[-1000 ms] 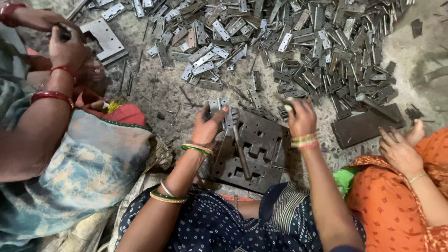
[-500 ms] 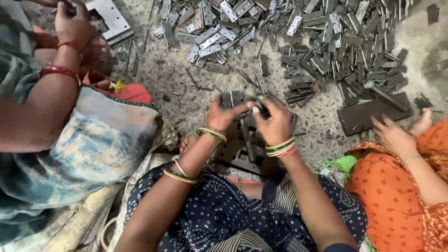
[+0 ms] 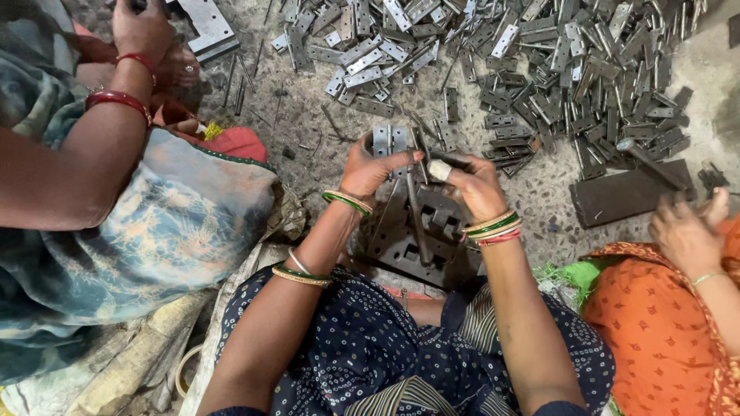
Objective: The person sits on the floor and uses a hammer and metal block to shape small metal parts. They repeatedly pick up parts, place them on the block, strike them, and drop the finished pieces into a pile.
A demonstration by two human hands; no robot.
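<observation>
1. Dark slotted steel jig plate (image 3: 416, 239) at 6 o'clock, flat on the ground between the knees.
2. Left hand (image 3: 368, 168) just above it, fingers curled tight round a bright hinge (image 3: 391, 141).
3. Right hand (image 3: 478, 185) at 3 o'clock of the left, fingers pinched on a thin pin (image 3: 416, 212), taped fingertip touching hinge.
4. Loose hinge pile (image 3: 539, 69) at 12–2 o'clock.
5. Co-worker hands: one (image 3: 142, 31) at 10 o'clock, another (image 3: 686, 231) at 3 o'clock.

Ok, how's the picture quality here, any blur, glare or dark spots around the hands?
Head view: soft, even light, no harsh shadows; faint glare on the pile of metal hinges; left hand and right hand sharp, gripping a hinge; the dark metal jig beneath is dim; slight wide-angle stretch at edges.
</observation>
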